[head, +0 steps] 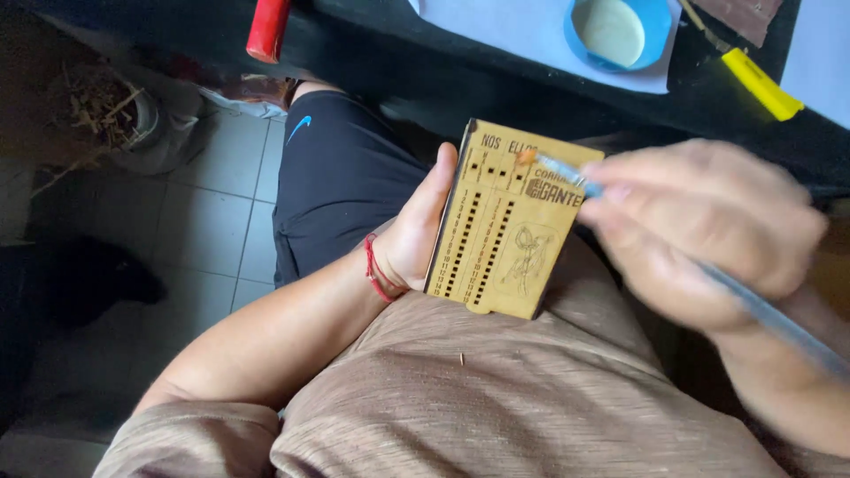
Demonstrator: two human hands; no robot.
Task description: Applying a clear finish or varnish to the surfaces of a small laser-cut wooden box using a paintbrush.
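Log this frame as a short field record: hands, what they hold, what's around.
left hand: left hand grips the laser-cut wooden board by its left edge, thumb on the front face
right hand: right hand, blurred, holds a thin paintbrush, tip on the board's upper part
board: tan, rectangular, rows of small slots and an engraved figure, held tilted over the lap
wrist: red string bracelet on the left wrist
table: black table carrying a blue lid and a yellow marker
floor: grey tiles
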